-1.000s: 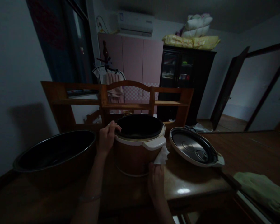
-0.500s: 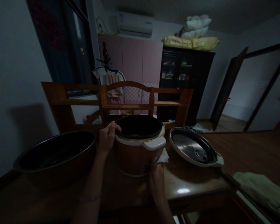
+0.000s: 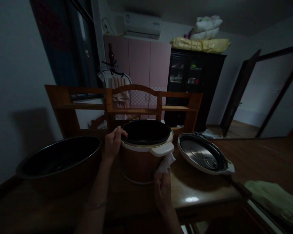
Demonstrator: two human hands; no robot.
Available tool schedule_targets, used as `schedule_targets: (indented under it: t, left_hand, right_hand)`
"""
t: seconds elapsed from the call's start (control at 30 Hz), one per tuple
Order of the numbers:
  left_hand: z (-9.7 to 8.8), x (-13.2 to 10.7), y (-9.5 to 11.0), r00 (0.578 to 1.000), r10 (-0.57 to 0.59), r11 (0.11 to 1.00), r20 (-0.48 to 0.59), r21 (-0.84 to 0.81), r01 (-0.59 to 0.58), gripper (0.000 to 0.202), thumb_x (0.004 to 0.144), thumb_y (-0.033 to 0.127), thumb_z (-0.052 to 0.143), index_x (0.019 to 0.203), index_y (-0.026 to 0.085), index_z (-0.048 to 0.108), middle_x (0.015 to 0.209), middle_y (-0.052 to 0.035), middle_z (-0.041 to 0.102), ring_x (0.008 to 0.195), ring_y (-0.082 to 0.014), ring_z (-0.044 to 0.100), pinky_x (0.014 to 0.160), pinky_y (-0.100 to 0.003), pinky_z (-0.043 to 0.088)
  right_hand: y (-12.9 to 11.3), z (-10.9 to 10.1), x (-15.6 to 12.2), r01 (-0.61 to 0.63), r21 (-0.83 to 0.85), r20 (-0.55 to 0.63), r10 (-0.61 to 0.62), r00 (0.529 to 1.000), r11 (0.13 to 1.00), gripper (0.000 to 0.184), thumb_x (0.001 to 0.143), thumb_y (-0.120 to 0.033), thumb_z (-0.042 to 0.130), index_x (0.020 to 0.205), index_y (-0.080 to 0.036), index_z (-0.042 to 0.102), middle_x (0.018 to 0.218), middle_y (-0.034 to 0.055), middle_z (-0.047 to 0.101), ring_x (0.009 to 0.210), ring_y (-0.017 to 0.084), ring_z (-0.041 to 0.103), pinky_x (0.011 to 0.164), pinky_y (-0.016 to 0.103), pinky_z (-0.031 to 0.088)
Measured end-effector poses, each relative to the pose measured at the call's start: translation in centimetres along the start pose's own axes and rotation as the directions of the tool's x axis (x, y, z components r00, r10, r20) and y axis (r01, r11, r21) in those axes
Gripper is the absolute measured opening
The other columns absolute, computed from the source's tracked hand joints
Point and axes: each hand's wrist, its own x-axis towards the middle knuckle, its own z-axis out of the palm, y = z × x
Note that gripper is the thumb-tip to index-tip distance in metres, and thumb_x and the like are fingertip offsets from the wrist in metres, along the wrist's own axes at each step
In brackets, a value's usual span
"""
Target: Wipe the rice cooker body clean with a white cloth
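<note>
A rice cooker body (image 3: pixel 136 164) stands upright on the wooden desk (image 3: pixel 207 187), brown-sided with a white rim and a dark, open inside. My left hand (image 3: pixel 113 143) grips its rim on the left, fingers bent over the edge. Low on the cooker's right front, my right hand (image 3: pixel 163 190) is closed around a white tissue or cloth (image 3: pixel 165 163), which lies against the side below the white handle (image 3: pixel 162 149). The cooker's lid (image 3: pixel 197 152) rests inner side up to the right. On the left sits a wide dark pot (image 3: pixel 61 177).
Behind the cooker rises a wooden shelf rack (image 3: pixel 133 110) along the desk's back. Pale green fabric (image 3: pixel 273 198) lies at the lower right, beside the desk. Farther off stand a pink wardrobe (image 3: pixel 139 61) and a black cabinet (image 3: pixel 212 81).
My right hand has shifted slightly down and left, and more of the white tissue or cloth shows against the cooker's side. My left hand keeps its place on the rim.
</note>
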Motion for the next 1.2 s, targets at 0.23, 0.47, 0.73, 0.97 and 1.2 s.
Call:
schedule_targets:
  t: [0.23, 0.47, 0.73, 0.97, 1.2]
  left_hand:
    - [0.0, 0.1, 0.0, 1.000, 0.002, 1.000, 0.006, -0.023, -0.001, 0.051, 0.098, 0.043, 0.034, 0.062, 0.021, 0.063, 0.075, -0.0028, 0.071, 0.078, -0.0168, 0.066, 0.087, -0.028, 0.048]
    - [-0.1, 0.0, 0.0, 1.000, -0.003, 1.000, 0.011, -0.010, 0.003, 0.053, 0.098, 0.047, 0.033, 0.063, 0.021, 0.063, 0.076, -0.0031, 0.071, 0.079, -0.0173, 0.066, 0.087, -0.028, 0.048]
    - [-0.1, 0.0, 0.1, 1.000, 0.005, 1.000, 0.004, -0.001, -0.005, 0.053, 0.097, 0.044, 0.033, 0.061, 0.022, 0.063, 0.077, -0.0027, 0.072, 0.079, -0.0171, 0.066, 0.088, -0.028, 0.047]
    - [-0.2, 0.0, 0.1, 1.000, -0.001, 1.000, 0.018, -0.003, 0.001, 0.053, 0.098, 0.046, 0.032, 0.063, 0.021, 0.063, 0.079, -0.0028, 0.072, 0.082, -0.0172, 0.066, 0.093, -0.029, 0.046]
    - [-0.1, 0.0, -0.1, 1.000, 0.005, 1.000, 0.016, 0.021, -0.005, 0.054, 0.098, 0.047, 0.032, 0.061, 0.021, 0.063, 0.079, -0.0029, 0.072, 0.081, -0.0176, 0.067, 0.087, -0.028, 0.048]
  right_hand:
    - [0.6, 0.6, 0.9, -0.111, -0.131, -0.007, 0.111, 0.994, 0.985, 0.055, 0.104, -0.055, 0.019, 0.080, -0.021, 0.055, 0.081, 0.0107, 0.059, 0.084, 0.029, 0.055, 0.077, 0.041, 0.042]
    - [1.2, 1.1, 1.4, -0.236, -0.176, -0.070, 0.227, 0.971, 0.956, 0.052, 0.103, -0.060, 0.019, 0.081, -0.022, 0.047, 0.075, 0.0099, 0.058, 0.071, 0.028, 0.057, 0.063, 0.036, 0.037]
    - [1.5, 1.4, 1.2, -0.187, -0.150, -0.047, 0.182, 0.982, 0.971, 0.048, 0.104, -0.057, 0.022, 0.089, -0.021, 0.050, 0.081, 0.0095, 0.057, 0.073, 0.027, 0.055, 0.066, 0.036, 0.038]
    - [1.1, 1.1, 0.7, -0.120, -0.122, -0.009, 0.120, 0.993, 0.985, 0.048, 0.103, -0.057, 0.027, 0.082, -0.021, 0.051, 0.086, 0.0104, 0.057, 0.086, 0.028, 0.052, 0.078, 0.041, 0.039]
    - [0.5, 0.7, 0.5, -0.054, -0.139, 0.012, 0.056, 0.998, 0.989, 0.047, 0.105, -0.053, 0.028, 0.080, -0.023, 0.053, 0.083, 0.0080, 0.056, 0.094, 0.029, 0.051, 0.087, 0.044, 0.039]
